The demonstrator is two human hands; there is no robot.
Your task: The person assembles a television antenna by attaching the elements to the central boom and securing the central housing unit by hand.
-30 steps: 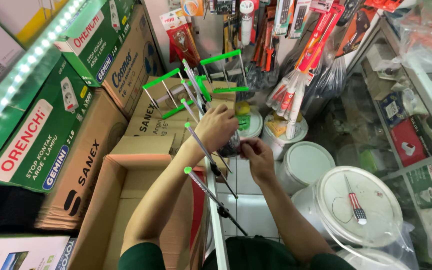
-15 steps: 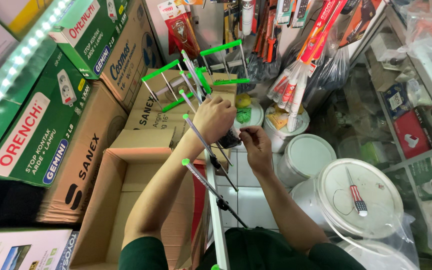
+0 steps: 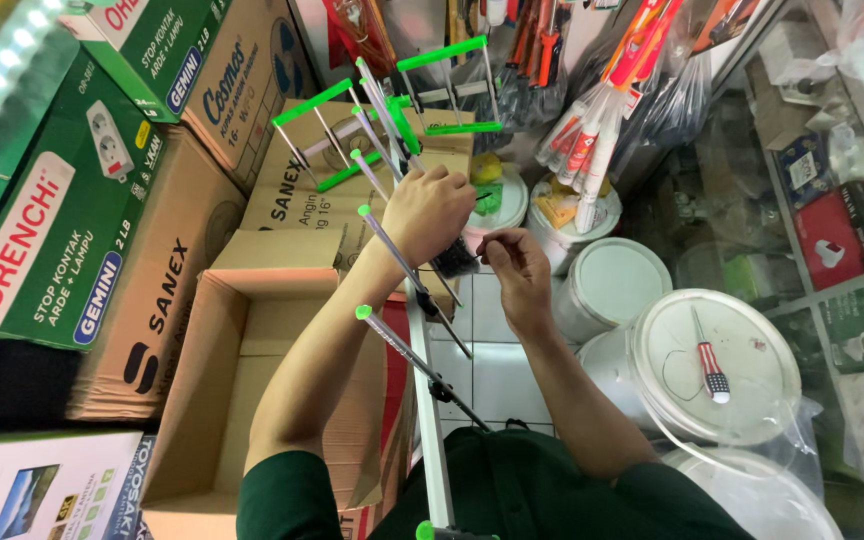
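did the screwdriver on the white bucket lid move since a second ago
No. The screwdriver lies at the same spot on the white bucket lid; only the head camera shifted.

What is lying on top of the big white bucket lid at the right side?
A screwdriver with a striped handle lies on the white bucket lid, beside a thin loop of wire. The lid covers the bucket, so its contents cannot be seen.
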